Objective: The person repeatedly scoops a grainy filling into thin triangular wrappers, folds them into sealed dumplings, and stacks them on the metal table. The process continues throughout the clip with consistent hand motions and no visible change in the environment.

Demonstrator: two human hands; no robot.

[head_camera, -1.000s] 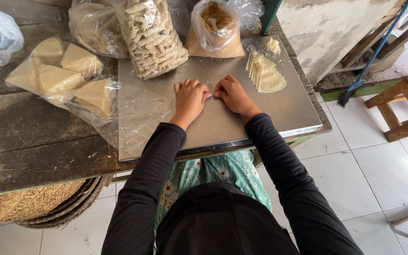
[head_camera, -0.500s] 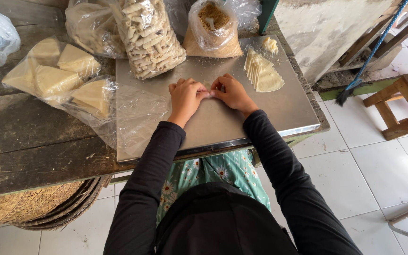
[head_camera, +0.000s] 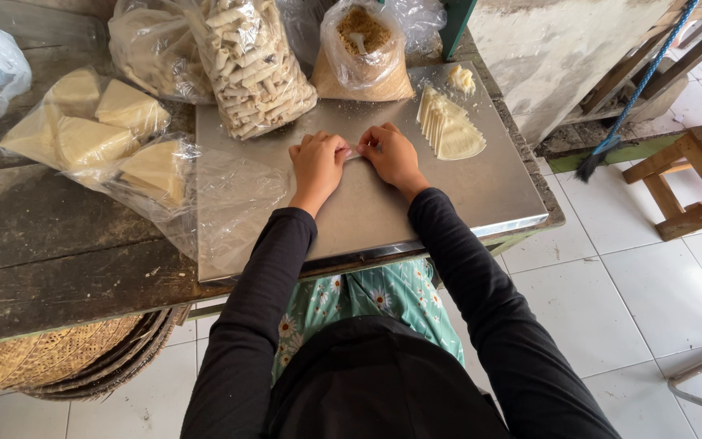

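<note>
Our left hand (head_camera: 317,161) and right hand (head_camera: 392,154) meet over the middle of the metal sheet (head_camera: 465,199), fingers curled, both pinching the same small pale piece of wrapper (head_camera: 355,151) between their fingertips. The piece is mostly hidden by our fingers, so we cannot tell its full shape; it lies just above the sheet, between the two grips.

The sheet is dull steel and rests on a dark, worn wooden worktop (head_camera: 50,252). Beyond the worktop's edge we see white floor tiles (head_camera: 611,284), a wooden stool (head_camera: 692,175) to the right, and a broom with a blue handle (head_camera: 631,93) leaning against a pale wall.

Just right of our right hand sits a fanned stack of pale triangular wrappers (head_camera: 448,130), with a small lump of filling (head_camera: 461,79) behind it. Ahead of our hands stand a clear bag of rolled pastry sticks (head_camera: 253,65) and an open bag of brown crumbs (head_camera: 363,53). To the left, a loose plastic bag holding folded yellow triangles (head_camera: 95,126) spreads onto the sheet. A stack of woven trays (head_camera: 58,358) shows under the worktop. Nothing lies between our hands and the wrapper stack.
</note>
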